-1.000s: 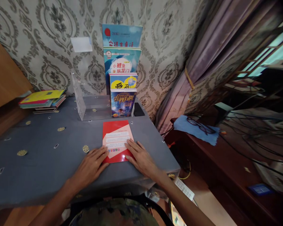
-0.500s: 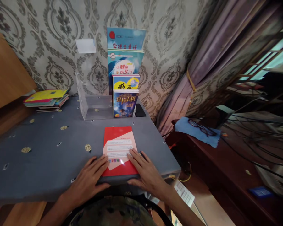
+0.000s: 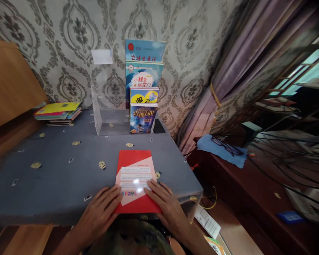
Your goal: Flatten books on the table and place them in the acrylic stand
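A red book (image 3: 135, 169) with a pale printed panel lies flat at the near edge of the grey table (image 3: 55, 166). My left hand (image 3: 99, 211) rests on its near left corner, fingers stretched flat. My right hand (image 3: 167, 209) lies on its near right corner, fingers also flat and spread. The book's near edge reaches the table's front edge. Behind it, a clear acrylic stand (image 3: 106, 117) holds several children's books (image 3: 143, 106) stepped upright on its right side; its left side is bare.
A stack of thin colourful books (image 3: 57, 112) lies at the table's far left. A dark phone (image 3: 158, 125) lies beside the stand. To the right stands a dark wooden desk with glasses on a blue cloth (image 3: 222, 147) and cables. Curtains hang behind.
Both hands have slid the red book toward me, to the table's front edge. The view has tipped, so the stand appears farther away.
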A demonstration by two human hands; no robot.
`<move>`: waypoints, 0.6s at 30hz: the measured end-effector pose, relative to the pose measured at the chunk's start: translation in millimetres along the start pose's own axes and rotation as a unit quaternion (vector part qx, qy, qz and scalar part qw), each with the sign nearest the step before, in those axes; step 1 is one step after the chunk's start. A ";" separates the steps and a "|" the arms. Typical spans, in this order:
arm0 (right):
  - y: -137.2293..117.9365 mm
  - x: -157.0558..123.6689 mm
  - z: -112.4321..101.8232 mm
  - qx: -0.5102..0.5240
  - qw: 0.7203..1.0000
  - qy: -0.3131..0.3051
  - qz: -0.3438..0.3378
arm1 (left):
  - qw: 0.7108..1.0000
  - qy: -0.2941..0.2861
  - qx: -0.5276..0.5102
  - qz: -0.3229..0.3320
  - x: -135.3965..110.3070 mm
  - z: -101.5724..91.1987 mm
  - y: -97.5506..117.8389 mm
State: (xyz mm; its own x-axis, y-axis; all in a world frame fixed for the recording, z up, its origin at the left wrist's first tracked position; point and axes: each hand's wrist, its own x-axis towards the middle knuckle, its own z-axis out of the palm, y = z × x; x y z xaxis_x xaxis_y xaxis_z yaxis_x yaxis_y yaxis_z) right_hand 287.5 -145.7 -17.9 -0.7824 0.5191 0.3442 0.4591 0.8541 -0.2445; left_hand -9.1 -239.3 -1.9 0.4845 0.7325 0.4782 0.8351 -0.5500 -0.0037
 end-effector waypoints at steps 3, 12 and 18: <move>-1.5 -3.8 -6.5 0.025 1.000 0.012 -0.014 | 1.000 0.003 -0.020 -0.008 -5.1 -7.6 -0.7; -17.7 13.8 -37.7 0.191 0.977 0.096 -0.008 | 0.962 0.139 -0.222 -0.083 28.8 -34.4 -20.5; -25.7 55.0 -60.5 0.337 0.907 0.188 0.167 | 0.896 0.181 -0.305 -0.269 85.6 -17.1 -51.2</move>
State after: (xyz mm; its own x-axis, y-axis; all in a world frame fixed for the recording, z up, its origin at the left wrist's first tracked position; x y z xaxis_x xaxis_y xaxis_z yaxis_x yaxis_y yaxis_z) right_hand 258.1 -137.1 62.1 -0.3899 0.8280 0.4030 0.1827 0.4985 -0.8474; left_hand -14.8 -155.3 54.2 -0.1539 0.8394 0.5214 0.5716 -0.3548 0.7399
